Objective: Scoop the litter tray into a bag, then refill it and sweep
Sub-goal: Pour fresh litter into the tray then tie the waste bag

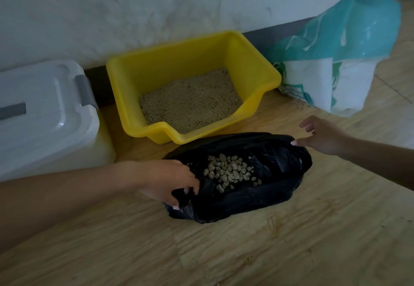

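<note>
Left hand (170, 180) clenches the black bag's (268, 187) rim, fingers curled over the edge. Right hand (322, 135) loose, thumb just touching the opposite rim. Clumps (230, 171) sit between the hands; yellow litter tray (253, 66) just beyond. Bag probably thin, floppy, slippery: take both rims.

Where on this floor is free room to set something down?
Free: the wooden floor in front of the black bag, and right of it. Crowded: along the wall, where white bin, yellow tray and sack stand.
</note>
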Action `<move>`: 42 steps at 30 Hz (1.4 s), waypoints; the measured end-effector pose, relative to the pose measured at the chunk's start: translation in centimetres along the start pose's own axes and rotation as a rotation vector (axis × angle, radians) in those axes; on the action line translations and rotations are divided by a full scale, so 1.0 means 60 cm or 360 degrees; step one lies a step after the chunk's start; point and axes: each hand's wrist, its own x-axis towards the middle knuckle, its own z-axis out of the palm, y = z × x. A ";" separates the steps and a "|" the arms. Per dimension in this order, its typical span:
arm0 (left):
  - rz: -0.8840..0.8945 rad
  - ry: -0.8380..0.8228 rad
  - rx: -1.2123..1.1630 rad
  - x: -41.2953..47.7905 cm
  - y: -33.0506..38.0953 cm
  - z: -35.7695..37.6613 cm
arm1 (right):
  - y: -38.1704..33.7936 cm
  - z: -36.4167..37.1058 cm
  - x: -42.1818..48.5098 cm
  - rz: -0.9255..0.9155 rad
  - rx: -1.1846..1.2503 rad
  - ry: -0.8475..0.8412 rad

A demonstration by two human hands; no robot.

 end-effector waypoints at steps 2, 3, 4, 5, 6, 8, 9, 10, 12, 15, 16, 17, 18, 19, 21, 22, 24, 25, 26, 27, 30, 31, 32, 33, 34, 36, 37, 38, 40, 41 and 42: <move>0.0004 -0.0030 0.0007 -0.001 -0.003 -0.002 | 0.001 0.004 -0.001 0.0047 -0.0083 -0.0111; 0.0005 -0.0062 0.0027 -0.003 -0.004 -0.003 | 0.002 0.006 -0.002 0.0084 -0.0134 -0.0199; 0.0009 -0.0104 0.0061 -0.005 -0.005 -0.003 | 0.002 0.009 -0.003 0.0123 -0.0165 -0.0289; 0.0014 -0.0151 0.0107 -0.008 -0.006 -0.004 | 0.003 0.012 -0.003 0.0163 -0.0166 -0.0363; 0.0023 -0.0197 0.0165 -0.012 -0.007 -0.004 | 0.004 0.014 -0.003 0.0193 -0.0143 -0.0411; 0.0043 -0.0253 0.0294 -0.017 -0.008 -0.006 | 0.003 0.016 -0.005 0.0198 -0.0113 -0.0436; 0.0049 -0.0253 0.0349 -0.019 -0.009 -0.005 | 0.000 0.015 -0.006 0.0173 -0.0123 -0.0427; 0.0056 -0.0228 0.0388 -0.020 -0.010 -0.003 | -0.002 0.015 -0.005 0.0141 -0.0134 -0.0411; 0.0077 -0.0142 0.0402 -0.019 -0.012 0.002 | -0.009 0.013 -0.005 0.0075 -0.0154 -0.0368; 0.0069 -0.0125 0.0324 -0.016 -0.007 0.001 | -0.027 0.010 -0.010 -0.0027 -0.0154 -0.0333; 0.0064 -0.0127 0.0301 -0.015 -0.006 -0.002 | -0.037 0.007 -0.014 -0.0076 -0.0137 -0.0322; 0.0057 -0.0111 0.0261 -0.015 -0.004 -0.007 | -0.051 0.002 -0.021 -0.0126 -0.0102 -0.0308; 0.0039 -0.0074 0.0208 -0.016 -0.002 -0.016 | -0.069 -0.004 -0.030 -0.0175 -0.0054 -0.0298; 0.0027 -0.0007 0.0151 -0.018 -0.001 -0.027 | -0.088 -0.010 -0.038 -0.0227 -0.0017 -0.0292; 0.0000 0.0201 0.0023 -0.024 0.005 -0.055 | -0.126 -0.024 -0.057 -0.0329 -0.0002 -0.0295; -0.0010 0.0342 -0.0035 -0.027 0.011 -0.068 | -0.146 -0.033 -0.068 -0.0394 0.0030 -0.0330; -0.0017 0.0722 -0.0123 -0.032 0.023 -0.089 | -0.188 -0.052 -0.100 -0.0527 0.0186 -0.0473; -0.0015 0.0931 -0.0174 -0.033 0.028 -0.096 | -0.208 -0.062 -0.117 -0.0572 0.0231 -0.0538; -0.0018 0.1116 -0.0224 -0.035 0.033 -0.102 | -0.225 -0.069 -0.131 -0.0603 0.0241 -0.0583; -0.0023 0.1261 -0.0258 -0.036 0.038 -0.108 | -0.239 -0.074 -0.142 -0.0621 0.0227 -0.0612; -0.0030 0.1551 -0.0379 -0.039 0.051 -0.129 | -0.268 -0.076 -0.164 -0.0728 0.0194 -0.0693; -0.0028 0.1621 -0.0436 -0.039 0.054 -0.136 | -0.273 -0.073 -0.167 -0.0765 0.0206 -0.0703; -0.0029 0.1677 -0.0482 -0.040 0.058 -0.143 | -0.275 -0.069 -0.167 -0.0791 0.0223 -0.0678; -0.0030 0.1718 -0.0520 -0.040 0.061 -0.148 | -0.278 -0.065 -0.166 -0.0804 0.0244 -0.0623; -0.0028 0.1745 -0.0562 -0.040 0.065 -0.153 | -0.279 -0.063 -0.164 -0.0815 0.0268 -0.0554; -0.0022 0.1796 -0.0646 -0.042 0.071 -0.163 | -0.283 -0.062 -0.161 -0.0848 0.0331 -0.0460; -0.0012 0.1827 -0.0692 -0.044 0.074 -0.169 | -0.285 -0.062 -0.160 -0.0849 0.0370 -0.0451; 0.0008 0.1850 -0.0744 -0.047 0.077 -0.175 | -0.286 -0.062 -0.159 -0.0841 0.0407 -0.0453; 0.0075 0.1873 -0.0818 -0.053 0.081 -0.188 | -0.286 -0.066 -0.155 -0.0815 0.0471 -0.0417; 0.0105 0.1884 -0.0844 -0.056 0.079 -0.191 | -0.286 -0.068 -0.153 -0.0798 0.0517 -0.0394; 0.0129 0.1880 -0.0889 -0.059 0.075 -0.193 | -0.286 -0.072 -0.151 -0.0787 0.0582 -0.0375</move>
